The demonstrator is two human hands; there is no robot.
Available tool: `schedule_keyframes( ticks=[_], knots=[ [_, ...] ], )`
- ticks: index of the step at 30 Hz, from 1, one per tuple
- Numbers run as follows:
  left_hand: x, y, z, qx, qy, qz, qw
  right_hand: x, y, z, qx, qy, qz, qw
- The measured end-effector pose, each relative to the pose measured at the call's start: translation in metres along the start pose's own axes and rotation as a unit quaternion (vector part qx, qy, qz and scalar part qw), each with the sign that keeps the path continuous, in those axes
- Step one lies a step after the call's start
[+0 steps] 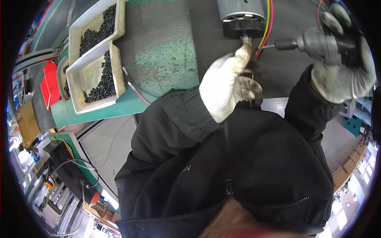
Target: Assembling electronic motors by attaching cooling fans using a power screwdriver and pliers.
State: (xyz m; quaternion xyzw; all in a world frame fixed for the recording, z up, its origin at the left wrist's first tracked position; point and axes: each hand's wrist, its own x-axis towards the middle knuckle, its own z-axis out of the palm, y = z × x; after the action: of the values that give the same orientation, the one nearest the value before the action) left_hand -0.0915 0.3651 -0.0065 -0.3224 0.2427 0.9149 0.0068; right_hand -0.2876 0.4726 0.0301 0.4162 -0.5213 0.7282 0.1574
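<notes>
A grey cylindrical motor [243, 10] with a black end cap lies at the top middle, its threaded shaft [247, 40] pointing toward me. My left hand [226, 81], in a white knit glove with darkened fingertips, is at the end of that shaft. Its fingers are drawn together there; whatever they pinch is hidden. From the right, my gloved right hand [337, 77] is wrapped round a dark grey power screwdriver [317, 43]. The screwdriver's thin bit [269, 47] points left, its tip close to the left fingertips and beside the shaft.
Yellow and red wires [268, 29] run down beside the motor. Two pale bins [73, 73] of small black parts stand at the left, near a red bin [49, 85]. A cable with a metal end [131, 83] lies on the worn green mat [162, 63]. Black matting [216, 43] lies under the motor.
</notes>
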Motion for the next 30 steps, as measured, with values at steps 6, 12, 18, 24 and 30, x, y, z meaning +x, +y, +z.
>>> schedule_keyframes(
  ticks=[6, 12, 18, 24, 30],
  knots=[
    [0.036, -0.012, -0.013, -0.111, -0.062, 0.041, 0.991, -0.003, 0.004, 0.04, 0.26, 0.039, 0.062, 0.963],
    [0.029, -0.007, 0.004, -0.215, 0.005, 0.008, 0.977, 0.0, -0.019, 0.052, 0.246, -0.04, 0.106, 0.963],
    [0.038, -0.015, -0.02, -0.296, -0.168, 0.023, 0.94, -0.002, -0.017, 0.051, 0.246, -0.063, 0.103, 0.962],
    [0.037, -0.017, -0.019, -0.347, -0.173, -0.011, 0.922, -0.008, -0.015, 0.055, 0.241, -0.079, 0.102, 0.962],
    [0.039, -0.015, -0.016, -0.285, -0.144, 0.015, 0.948, -0.011, -0.013, 0.059, 0.233, -0.1, 0.101, 0.962]
  ],
)
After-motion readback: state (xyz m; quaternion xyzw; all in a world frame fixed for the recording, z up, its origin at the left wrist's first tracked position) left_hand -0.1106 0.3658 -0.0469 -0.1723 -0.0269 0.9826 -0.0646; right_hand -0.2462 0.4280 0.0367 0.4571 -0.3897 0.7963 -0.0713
